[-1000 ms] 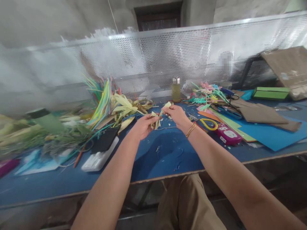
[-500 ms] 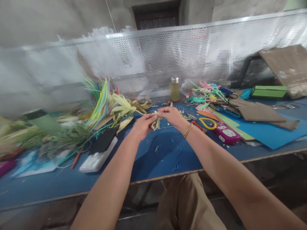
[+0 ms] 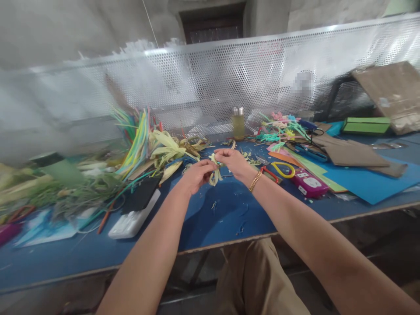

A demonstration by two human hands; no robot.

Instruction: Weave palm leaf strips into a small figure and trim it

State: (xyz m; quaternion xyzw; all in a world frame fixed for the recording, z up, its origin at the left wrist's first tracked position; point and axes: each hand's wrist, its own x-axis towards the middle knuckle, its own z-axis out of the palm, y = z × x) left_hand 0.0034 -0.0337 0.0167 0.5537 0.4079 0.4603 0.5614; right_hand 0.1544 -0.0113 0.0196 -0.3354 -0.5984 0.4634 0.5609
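Observation:
Both hands meet over the middle of the blue table (image 3: 226, 218). My left hand (image 3: 196, 174) is closed around a small bundle of pale yellow leaf strips (image 3: 215, 175), whose loose ends hang down between the hands. My right hand (image 3: 233, 161), with a gold bracelet on its wrist, pinches the top of the same bundle from the right. The fingertips of the two hands almost touch.
A heap of green, yellow and dried leaf strips (image 3: 144, 144) lies at the left, with a black and a white case (image 3: 136, 214) in front. A small jar (image 3: 238, 123) stands by the perforated metal screen. Yellow-handled scissors (image 3: 282, 168), a pink box (image 3: 308, 183), coloured paper and cardboard lie right.
The hands have come closer together and a little lower. The leaf strip my right hand held up a second ago is now folded down into the bundle.

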